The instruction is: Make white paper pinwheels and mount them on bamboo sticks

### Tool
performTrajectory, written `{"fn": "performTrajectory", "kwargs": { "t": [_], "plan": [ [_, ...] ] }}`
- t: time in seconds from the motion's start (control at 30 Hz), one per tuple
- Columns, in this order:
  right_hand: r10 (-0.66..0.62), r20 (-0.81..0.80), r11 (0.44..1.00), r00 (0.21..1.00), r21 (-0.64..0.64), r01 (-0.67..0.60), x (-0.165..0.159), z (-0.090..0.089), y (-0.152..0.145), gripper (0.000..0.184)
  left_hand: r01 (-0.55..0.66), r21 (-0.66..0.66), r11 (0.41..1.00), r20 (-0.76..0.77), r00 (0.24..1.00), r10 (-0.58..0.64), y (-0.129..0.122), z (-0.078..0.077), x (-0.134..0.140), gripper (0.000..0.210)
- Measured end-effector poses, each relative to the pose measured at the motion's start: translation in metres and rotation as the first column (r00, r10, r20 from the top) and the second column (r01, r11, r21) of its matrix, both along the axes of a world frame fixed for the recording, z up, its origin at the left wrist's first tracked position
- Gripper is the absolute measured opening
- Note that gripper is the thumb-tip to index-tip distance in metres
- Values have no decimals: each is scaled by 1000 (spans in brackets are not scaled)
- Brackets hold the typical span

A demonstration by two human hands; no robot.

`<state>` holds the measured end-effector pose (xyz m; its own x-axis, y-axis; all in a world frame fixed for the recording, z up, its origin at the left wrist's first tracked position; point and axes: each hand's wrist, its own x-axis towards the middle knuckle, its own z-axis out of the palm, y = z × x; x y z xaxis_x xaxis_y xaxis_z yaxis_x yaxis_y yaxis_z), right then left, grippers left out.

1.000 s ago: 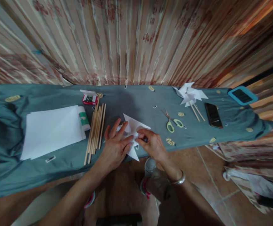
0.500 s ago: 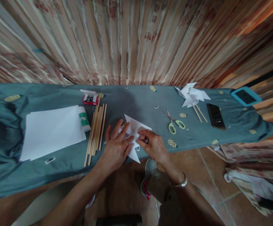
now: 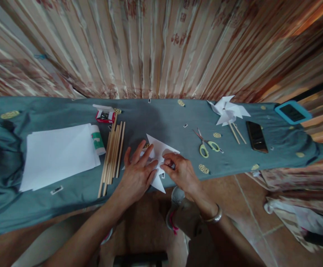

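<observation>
You have one cut white paper [image 3: 158, 145] directly under your two grips on the worktop [image 3: 167, 118], its pointed corners reaching out above and below your fingers. Your left grip [image 3: 137, 172] is spread, fingers apart, pressing the paper's left side. Your right grip [image 3: 182, 172] has thumb and fingertips drawn close at the paper's middle; you can't tell from here whether anything is clamped between them.

The step in hand looks like folding or fixing the paper at its centre. The next move seems to call for firm pressure from your left fingers and a fine, steady pinch from your right.

Left of your left grip, you have one bundle of wooden sticks [image 3: 112, 152], at least five, overlapping too much for a sure count; one green-and-white tube [image 3: 98, 139]; and one stack of white sheets [image 3: 58, 155], at least two. Beyond that grip sits one open red box [image 3: 105, 115] of small pieces, too tiny to count.

Right of your right grip lie one pair of scissors [image 3: 203, 141], then, farther off, one visible pinwheel [image 3: 225, 110] with two stick ends [image 3: 233, 132] showing, one phone [image 3: 257, 136] and one blue-framed device [image 3: 293, 112].
</observation>
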<state>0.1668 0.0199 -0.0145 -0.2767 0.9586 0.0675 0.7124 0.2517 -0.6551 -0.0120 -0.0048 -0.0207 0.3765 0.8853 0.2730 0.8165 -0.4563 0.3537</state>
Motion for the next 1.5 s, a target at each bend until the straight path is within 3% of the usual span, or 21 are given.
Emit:
{"fn": "performTrajectory", "kwargs": {
  "t": [0.43, 0.8, 0.9, 1.1, 1.33, 1.5],
  "plan": [
    [15, 69, 1000, 997, 10, -15, -1, 1, 0, 18, -9, -21, 1000, -28, 1000, 8, 0, 2, 3, 26],
    [84, 289, 970, 954, 196, -145, -4, 9, -11, 24, -20, -44, 999, 19, 1000, 21, 7, 3, 4, 28],
    [87, 247, 965, 965, 220, -143, -1, 9, -12, 25, -20, -47, 999, 34, 999, 22, 7, 2, 5, 27],
    [-53, 114, 955, 992, 296, 17, 7, -2, 8, 28, -13, -25, 1000, 48, 999, 14, 8, 0, 7, 24],
    [18, 158, 971, 987, 234, -55, -2, -5, 34, 35, -17, -6, 1000, 50, 999, 17, 8, 3, 5, 21],
    [-53, 19, 992, 998, 114, 50, -1, 0, 36, 30, -28, 20, 999, 103, 994, 26, 10, 5, -2, 21]
  ]
}}
